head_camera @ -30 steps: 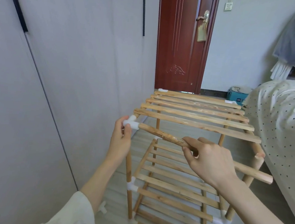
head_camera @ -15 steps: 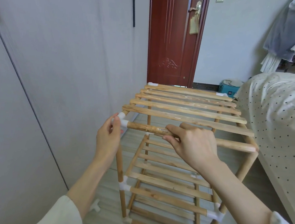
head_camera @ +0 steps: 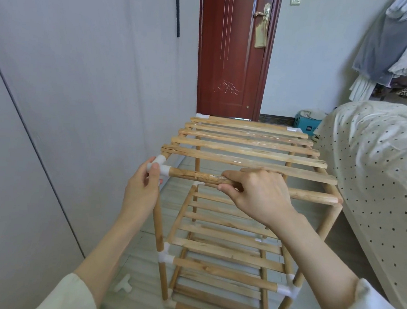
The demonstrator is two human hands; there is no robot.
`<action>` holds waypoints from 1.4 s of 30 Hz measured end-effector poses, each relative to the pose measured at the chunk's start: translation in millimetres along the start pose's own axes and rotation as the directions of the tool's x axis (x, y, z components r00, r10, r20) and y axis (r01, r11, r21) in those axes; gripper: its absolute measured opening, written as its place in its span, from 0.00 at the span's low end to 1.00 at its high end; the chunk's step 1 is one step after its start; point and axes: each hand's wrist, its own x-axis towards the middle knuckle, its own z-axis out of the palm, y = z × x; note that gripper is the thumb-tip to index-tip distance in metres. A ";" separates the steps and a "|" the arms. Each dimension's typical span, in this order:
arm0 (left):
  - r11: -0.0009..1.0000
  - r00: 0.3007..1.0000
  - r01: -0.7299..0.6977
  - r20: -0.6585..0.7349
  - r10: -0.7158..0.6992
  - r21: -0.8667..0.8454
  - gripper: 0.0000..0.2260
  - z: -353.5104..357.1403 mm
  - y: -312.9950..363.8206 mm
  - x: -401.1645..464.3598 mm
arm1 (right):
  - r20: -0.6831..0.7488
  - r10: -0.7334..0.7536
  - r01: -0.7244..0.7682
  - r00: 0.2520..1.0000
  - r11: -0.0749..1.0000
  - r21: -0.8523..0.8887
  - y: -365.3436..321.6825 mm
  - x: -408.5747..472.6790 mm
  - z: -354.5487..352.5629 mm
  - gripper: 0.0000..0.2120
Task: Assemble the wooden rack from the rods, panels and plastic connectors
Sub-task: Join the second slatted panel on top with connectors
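Crosswise, rod [head_camera: 251, 185] in right hand [head_camera: 260, 195], left hand [head_camera: 144, 186] on connector [head_camera: 160, 165]

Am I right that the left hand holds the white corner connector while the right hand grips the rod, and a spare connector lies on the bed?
Not quite. The head view shows the spare connector on the floor, not the bed. The left hand holds the white corner connector; the right hand grips the rod.

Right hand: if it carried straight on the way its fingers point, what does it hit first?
The right hand grips the front rod, fingers pointing left along it. Straight on, it would likely meet the white corner connector and the left hand pinching it. Depth along the rod is unclear.
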 end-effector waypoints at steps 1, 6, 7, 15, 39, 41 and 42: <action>1.000 1.000 0.005 0.011 -0.005 0.007 0.18 0.8 0.0 -0.5 | -0.003 0.000 0.000 1.000 1.000 0.003 0.9 -0.2 -0.1 0.19; 0.999 1.000 0.025 0.004 -0.025 0.021 0.18 0.7 0.2 -10.1 | -0.041 0.001 0.001 0.999 0.998 0.063 3.4 -2.4 -0.2 0.16; 0.999 0.999 0.025 0.022 -0.026 0.046 0.17 -0.9 -1.1 -13.6 | -0.053 0.000 0.004 0.999 0.997 0.073 4.0 -2.7 -0.9 0.17; 0.977 0.990 0.106 0.077 -0.122 0.183 0.21 -15.2 -19.2 -27.6 | -0.010 0.007 -0.006 1.000 0.996 0.084 2.5 -4.2 -2.6 0.18; 0.991 0.978 0.052 0.192 -0.076 0.125 0.26 -11.9 -26.5 -36.2 | -0.220 -0.024 0.014 0.975 0.999 -0.049 -9.5 -5.0 17.7 0.04; 0.987 0.971 0.012 0.232 -0.050 0.160 0.27 -13.2 -25.4 -38.8 | -0.249 -0.044 0.037 0.967 0.999 -0.031 -14.7 -4.9 19.8 0.09; 0.984 0.965 -0.007 0.258 -0.041 0.181 0.28 -14.2 -25.0 -40.7 | -0.267 -0.058 0.056 0.962 0.998 -0.017 -19.0 -6.0 20.5 0.13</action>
